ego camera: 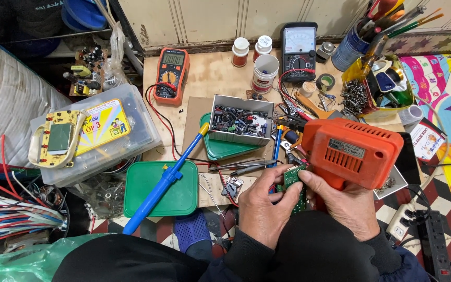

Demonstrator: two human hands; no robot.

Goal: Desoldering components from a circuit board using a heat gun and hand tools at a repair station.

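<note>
My left hand pinches a small green circuit board by its edge, low in the middle of the view. My right hand is wrapped around the grip of an orange soldering gun, whose body sits just above and to the right of the board. The gun's tip is hidden behind its body. Both hands rest close together over my dark-sleeved lap.
A blue desoldering pump lies across a green lid. A white box of small components, an orange multimeter, a black analog meter, jars, a screw pile, a tool cup, and a power strip surround the wooden board.
</note>
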